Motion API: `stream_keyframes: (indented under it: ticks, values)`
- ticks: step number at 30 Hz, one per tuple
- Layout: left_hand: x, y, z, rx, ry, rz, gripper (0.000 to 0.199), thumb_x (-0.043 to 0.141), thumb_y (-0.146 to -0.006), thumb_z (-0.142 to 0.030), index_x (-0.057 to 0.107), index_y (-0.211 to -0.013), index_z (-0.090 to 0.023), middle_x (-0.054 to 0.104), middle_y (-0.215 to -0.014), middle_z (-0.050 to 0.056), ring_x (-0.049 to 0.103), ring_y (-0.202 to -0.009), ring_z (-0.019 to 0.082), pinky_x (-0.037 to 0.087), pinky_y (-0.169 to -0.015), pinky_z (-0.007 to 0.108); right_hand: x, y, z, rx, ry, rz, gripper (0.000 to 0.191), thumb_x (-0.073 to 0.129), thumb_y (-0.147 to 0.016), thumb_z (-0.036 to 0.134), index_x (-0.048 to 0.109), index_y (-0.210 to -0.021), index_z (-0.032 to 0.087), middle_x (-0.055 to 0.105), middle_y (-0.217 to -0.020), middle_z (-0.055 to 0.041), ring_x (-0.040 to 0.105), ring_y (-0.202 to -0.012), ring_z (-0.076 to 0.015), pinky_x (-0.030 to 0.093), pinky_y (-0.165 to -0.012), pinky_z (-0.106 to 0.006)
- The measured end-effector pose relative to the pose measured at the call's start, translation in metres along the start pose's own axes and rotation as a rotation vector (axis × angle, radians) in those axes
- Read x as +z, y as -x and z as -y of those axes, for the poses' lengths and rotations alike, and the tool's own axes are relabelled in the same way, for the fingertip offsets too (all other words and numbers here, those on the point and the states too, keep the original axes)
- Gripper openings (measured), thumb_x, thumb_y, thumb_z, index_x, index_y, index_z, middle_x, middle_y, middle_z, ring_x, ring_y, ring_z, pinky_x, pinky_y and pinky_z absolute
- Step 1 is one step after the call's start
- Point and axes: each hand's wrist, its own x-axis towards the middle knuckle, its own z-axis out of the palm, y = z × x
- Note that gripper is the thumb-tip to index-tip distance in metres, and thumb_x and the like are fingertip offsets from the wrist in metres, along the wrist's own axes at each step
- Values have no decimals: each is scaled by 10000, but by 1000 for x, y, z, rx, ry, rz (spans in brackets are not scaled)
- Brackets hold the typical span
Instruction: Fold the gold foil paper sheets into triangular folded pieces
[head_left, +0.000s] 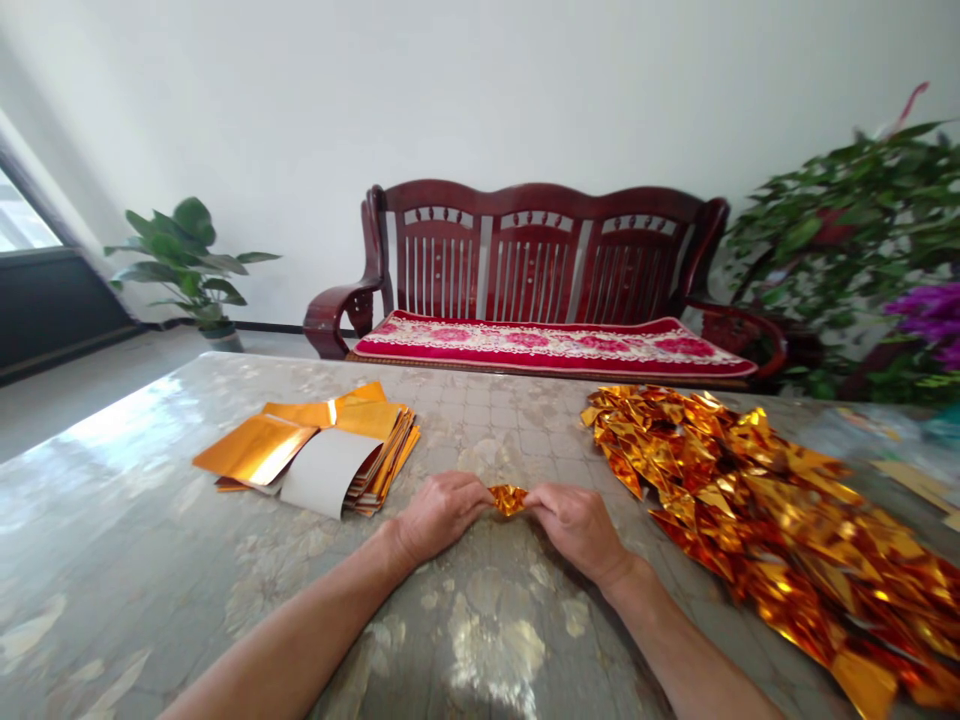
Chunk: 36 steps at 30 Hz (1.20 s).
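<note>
A small crumpled piece of gold foil paper [508,500] is stretched between my two hands, low over the middle of the table. My left hand [444,512] pinches its left end, and my right hand [577,525] pinches its right end; the fingers of both are closed. To the left lies a loose stack of flat gold sheets [259,445], one showing its pale grey side. On the right spreads a large heap of folded gold foil pieces [720,480], reaching the right edge of the view.
The patterned table [172,560] has a clear glossy cover. Clear plastic [862,430] lies at its right side. Behind stands a dark red wooden bench [532,250] with a red floral cushion. Potted plants [191,260] stand at both sides.
</note>
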Motion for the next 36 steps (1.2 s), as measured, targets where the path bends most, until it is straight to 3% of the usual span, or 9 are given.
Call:
stream_keyframes:
  ticks: [10, 19, 25, 36]
  values:
    - [7, -4, -5, -87, 90, -66, 199, 510, -959, -214, 675, -848, -202, 684, -880, 17, 634, -821, 122, 483, -771, 205, 9, 3, 0, -21, 78, -73, 169, 564, -922, 136, 703, -885, 226, 758, -813, -4, 699, -742, -128, 449, -707, -201]
    - [5, 0, 0, -60, 134, -58, 270, 463, -1003, -280, 723, -954, -225, 705, -933, 30, 658, -867, 127, 493, -803, 203, 11, 0, 9, -149, 115, -45, 206, 525, -975, 173, 721, -1001, 233, 753, -887, -13, 679, -813, -135, 447, -759, -224]
    - [4, 0, -2, -46, 0, -59, 265, 465, -1005, -275, 728, -1004, -242, 707, -907, 23, 655, -851, 136, 473, -782, 204, 9, -2, 15, -93, 191, -22, 113, 601, -956, 285, 698, -938, 230, 721, -831, -4, 648, -791, -149, 404, -728, -246]
    - [3, -7, -8, -23, -23, -38, 282, 462, -977, -188, 733, -1023, -253, 684, -873, 15, 645, -824, 142, 465, -741, 206, 9, -3, 12, -125, 235, -46, 269, 520, -999, 273, 682, -795, 205, 645, -705, -4, 583, -696, -135, 339, -670, -263]
